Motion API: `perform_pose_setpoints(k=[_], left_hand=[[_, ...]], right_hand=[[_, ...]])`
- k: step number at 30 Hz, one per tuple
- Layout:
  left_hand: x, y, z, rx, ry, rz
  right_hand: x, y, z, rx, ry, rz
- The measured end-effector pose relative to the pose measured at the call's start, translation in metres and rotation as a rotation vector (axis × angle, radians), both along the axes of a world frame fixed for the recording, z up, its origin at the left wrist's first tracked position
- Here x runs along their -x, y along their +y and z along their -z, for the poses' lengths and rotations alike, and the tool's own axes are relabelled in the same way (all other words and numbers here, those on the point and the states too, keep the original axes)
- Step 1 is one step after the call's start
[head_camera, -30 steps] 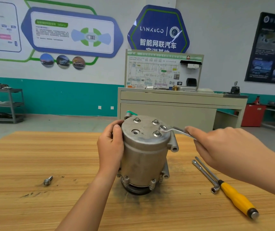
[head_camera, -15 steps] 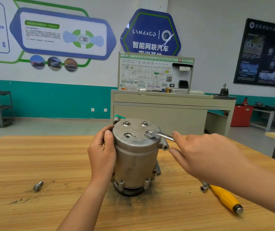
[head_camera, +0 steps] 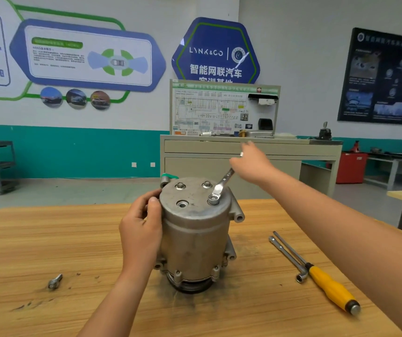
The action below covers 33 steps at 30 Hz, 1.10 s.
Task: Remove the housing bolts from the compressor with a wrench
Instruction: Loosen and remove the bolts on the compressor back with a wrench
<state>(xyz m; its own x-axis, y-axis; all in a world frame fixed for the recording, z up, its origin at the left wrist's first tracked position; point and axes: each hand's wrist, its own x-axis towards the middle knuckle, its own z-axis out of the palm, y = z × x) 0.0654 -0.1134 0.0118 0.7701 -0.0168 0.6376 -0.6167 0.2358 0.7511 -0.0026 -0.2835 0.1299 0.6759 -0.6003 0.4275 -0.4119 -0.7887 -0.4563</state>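
A grey metal compressor (head_camera: 195, 237) stands upright on the wooden table (head_camera: 49, 239). My left hand (head_camera: 141, 229) grips its left side near the top. A silver wrench (head_camera: 221, 184) sits with its ring end on the near-right bolt (head_camera: 213, 199) of the top face, handle pointing away to the right. My right hand (head_camera: 251, 164) holds the far end of the wrench handle. Two more bolts (head_camera: 180, 186) stand at the back of the top face. The near-left hole (head_camera: 182, 204) has no bolt in it.
A loose bolt (head_camera: 54, 281) lies on the table at the left. A yellow-handled screwdriver (head_camera: 328, 285) and an L-shaped socket wrench (head_camera: 290, 259) lie at the right. A beige training bench (head_camera: 251, 152) stands behind the table.
My right hand has swung the wrench handle from the right side round toward the back, turning it on the near-right bolt. The left hand kept its hold on the compressor.
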Motion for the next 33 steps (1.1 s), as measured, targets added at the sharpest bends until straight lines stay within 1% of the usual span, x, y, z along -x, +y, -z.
perform_pose_setpoints(k=[3,5,8,9,10,11,12,13,14,15,16,17,20,21,23,25,27,29,30,31,33], left_hand=[[0.000,0.002,-0.001,-0.007,0.021,-0.008],[0.003,0.003,-0.001,-0.005,0.023,-0.001],[0.004,0.002,-0.002,0.001,0.011,0.013],[0.003,0.002,-0.003,-0.001,0.016,0.019],[0.001,0.001,-0.003,0.005,0.033,0.030],[-0.001,0.000,-0.003,0.030,0.068,0.064],[-0.003,-0.001,-0.003,0.058,0.111,0.114],[-0.005,-0.002,-0.002,0.074,0.143,0.141],[-0.006,-0.002,0.000,0.086,0.151,0.146],[-0.006,-0.001,0.001,0.093,0.141,0.124],[-0.006,0.000,0.003,0.093,0.114,0.084],[-0.006,0.001,0.004,0.089,0.081,0.038],[-0.005,0.002,0.001,0.056,0.041,-0.012],[-0.005,0.002,0.001,0.045,0.044,-0.011],[-0.004,0.004,0.000,0.032,0.026,-0.025],[-0.002,0.007,0.000,0.021,0.016,-0.042],[0.000,0.009,-0.001,0.007,0.015,-0.054],[0.001,0.010,-0.002,0.001,0.025,-0.044],[0.003,0.009,-0.002,-0.003,0.026,-0.043],[0.004,0.008,-0.002,-0.005,0.021,-0.045],[0.006,0.005,-0.003,-0.004,0.003,-0.046]], right_hand=[[-0.035,0.026,-0.008,-0.014,0.112,-0.071],[-0.052,0.049,-0.006,0.018,0.138,-0.167],[-0.050,0.093,0.000,0.127,0.052,-0.450],[-0.042,0.106,0.006,0.186,0.042,-0.526],[-0.031,0.117,0.015,0.289,0.059,-0.571],[-0.018,0.127,0.026,0.451,0.069,-0.590],[-0.003,0.134,0.038,0.639,0.014,-0.618],[0.013,0.137,0.050,0.775,-0.116,-0.666],[0.027,0.137,0.061,0.818,-0.284,-0.713],[0.042,0.134,0.072,0.789,-0.442,-0.747],[0.054,0.128,0.081,0.724,-0.556,-0.749],[0.067,0.122,0.090,0.615,-0.634,-0.724],[0.098,0.105,0.096,0.071,-0.794,-0.630],[0.103,0.096,0.095,-0.049,-0.839,-0.569],[0.105,0.072,0.088,-0.208,-0.923,-0.371],[0.093,0.046,0.075,-0.403,-0.960,-0.202],[0.070,0.019,0.060,-0.492,-0.928,-0.090],[0.042,-0.004,0.044,-0.528,-0.816,-0.050],[0.025,-0.012,0.034,-0.510,-0.733,-0.045],[0.008,-0.018,0.024,-0.450,-0.635,-0.018],[-0.024,-0.016,0.002,-0.283,-0.388,0.032]])
